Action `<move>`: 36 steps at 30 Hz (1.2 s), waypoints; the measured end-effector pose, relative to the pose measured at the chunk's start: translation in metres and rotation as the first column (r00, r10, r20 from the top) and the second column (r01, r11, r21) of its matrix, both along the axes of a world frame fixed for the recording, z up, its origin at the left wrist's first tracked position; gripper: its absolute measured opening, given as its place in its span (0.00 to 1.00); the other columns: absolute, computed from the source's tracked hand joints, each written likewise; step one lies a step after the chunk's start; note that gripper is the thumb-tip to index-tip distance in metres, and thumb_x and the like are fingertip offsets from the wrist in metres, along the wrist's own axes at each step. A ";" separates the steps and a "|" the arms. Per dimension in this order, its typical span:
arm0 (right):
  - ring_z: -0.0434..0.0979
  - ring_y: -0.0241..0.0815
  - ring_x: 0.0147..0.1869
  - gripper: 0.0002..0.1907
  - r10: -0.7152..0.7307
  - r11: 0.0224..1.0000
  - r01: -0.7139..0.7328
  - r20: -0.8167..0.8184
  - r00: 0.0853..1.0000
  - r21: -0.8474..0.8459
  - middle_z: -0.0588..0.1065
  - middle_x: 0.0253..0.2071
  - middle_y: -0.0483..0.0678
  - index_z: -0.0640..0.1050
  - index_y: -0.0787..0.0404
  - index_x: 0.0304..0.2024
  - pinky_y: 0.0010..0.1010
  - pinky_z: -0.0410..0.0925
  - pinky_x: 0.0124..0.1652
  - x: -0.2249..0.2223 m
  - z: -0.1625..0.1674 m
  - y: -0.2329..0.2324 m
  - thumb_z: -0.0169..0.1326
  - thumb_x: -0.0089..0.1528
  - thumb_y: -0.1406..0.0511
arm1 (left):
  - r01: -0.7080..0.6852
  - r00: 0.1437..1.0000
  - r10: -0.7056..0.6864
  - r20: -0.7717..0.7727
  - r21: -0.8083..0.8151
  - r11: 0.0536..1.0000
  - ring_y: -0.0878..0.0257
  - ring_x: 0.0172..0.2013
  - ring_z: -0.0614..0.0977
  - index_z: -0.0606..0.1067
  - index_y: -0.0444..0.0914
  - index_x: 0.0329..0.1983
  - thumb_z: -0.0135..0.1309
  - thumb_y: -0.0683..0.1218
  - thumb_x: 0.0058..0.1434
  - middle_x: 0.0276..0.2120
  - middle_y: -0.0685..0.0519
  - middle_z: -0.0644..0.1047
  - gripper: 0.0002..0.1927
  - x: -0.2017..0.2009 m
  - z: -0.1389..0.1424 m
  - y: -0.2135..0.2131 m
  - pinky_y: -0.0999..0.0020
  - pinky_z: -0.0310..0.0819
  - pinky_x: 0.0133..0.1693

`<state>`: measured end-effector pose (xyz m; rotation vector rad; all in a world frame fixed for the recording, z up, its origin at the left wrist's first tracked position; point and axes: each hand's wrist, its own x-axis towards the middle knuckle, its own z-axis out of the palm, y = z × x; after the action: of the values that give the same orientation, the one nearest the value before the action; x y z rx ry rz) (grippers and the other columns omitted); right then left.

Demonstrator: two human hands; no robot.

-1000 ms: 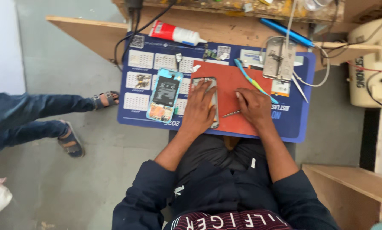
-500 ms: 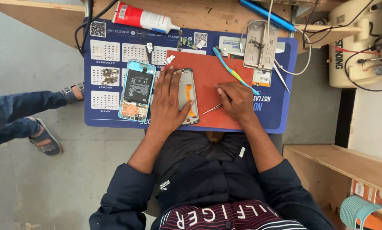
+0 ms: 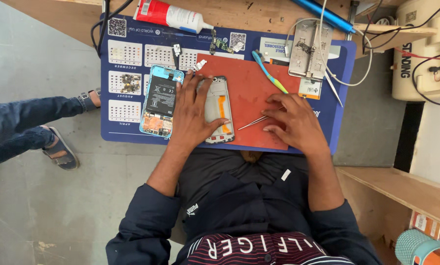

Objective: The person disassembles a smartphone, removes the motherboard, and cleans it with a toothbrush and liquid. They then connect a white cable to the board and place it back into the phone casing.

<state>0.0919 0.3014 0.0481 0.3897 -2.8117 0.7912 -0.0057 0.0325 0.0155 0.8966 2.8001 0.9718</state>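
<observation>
Red rubber matting [image 3: 252, 98] is lying on a blue work mat [image 3: 131, 132] on the desk, and both hands are working over it. The left hand [image 3: 193, 110] is lying flat, fingers spread, pressing down on a stripped phone frame [image 3: 219, 109] with an orange ribbon cable. The right hand [image 3: 293, 120] is curling palm-down, pinching slim metal tweezers [image 3: 252, 122] whose tips are pointing toward the frame. Just left of the frame, an opened phone back [image 3: 158, 100] with a cyan rim is lying face up.

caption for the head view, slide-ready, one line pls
Left hand steadies phone frame on red mat; right hand holds tweezers.
</observation>
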 end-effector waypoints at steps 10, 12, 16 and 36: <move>0.76 0.47 0.49 0.08 -0.320 0.945 0.311 -0.081 0.944 -0.102 0.75 0.44 0.46 0.82 0.60 0.38 0.36 0.71 0.45 0.006 -0.049 -0.022 0.68 0.57 0.70 | 0.086 0.993 -0.092 -0.069 -0.097 0.992 0.40 0.75 0.52 0.74 0.47 0.64 0.69 0.59 0.50 0.72 0.39 0.57 0.37 0.004 -0.001 0.003 0.32 0.39 0.71; 0.77 0.47 0.47 0.08 -0.373 0.925 0.363 -0.089 0.924 -0.108 0.74 0.43 0.46 0.82 0.60 0.39 0.35 0.71 0.42 0.005 -0.052 -0.025 0.68 0.58 0.69 | 0.093 0.992 -0.100 -0.076 -0.093 0.991 0.41 0.74 0.52 0.75 0.47 0.64 0.69 0.60 0.52 0.72 0.41 0.58 0.36 0.004 -0.001 0.003 0.31 0.39 0.70; 0.78 0.46 0.43 0.08 -0.414 0.909 0.406 -0.092 0.905 -0.098 0.74 0.43 0.47 0.82 0.60 0.41 0.34 0.71 0.39 0.002 -0.052 -0.027 0.68 0.60 0.68 | 0.099 0.989 -0.108 -0.097 -0.096 0.990 0.42 0.74 0.52 0.74 0.46 0.66 0.67 0.61 0.53 0.71 0.43 0.59 0.38 0.003 -0.002 0.003 0.31 0.39 0.70; 0.78 0.46 0.44 0.08 -0.413 0.910 0.406 -0.121 0.903 -0.077 0.74 0.43 0.46 0.81 0.59 0.40 0.35 0.72 0.41 -0.003 -0.044 -0.028 0.66 0.60 0.67 | 0.097 0.993 -0.103 -0.059 -0.105 0.990 0.43 0.75 0.52 0.74 0.44 0.64 0.66 0.61 0.53 0.72 0.41 0.58 0.36 -0.001 -0.009 0.006 0.33 0.40 0.70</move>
<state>0.0885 0.2736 0.0044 -0.1541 -2.6032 0.7061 -0.0065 0.0382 0.0070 1.0609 2.7959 0.7929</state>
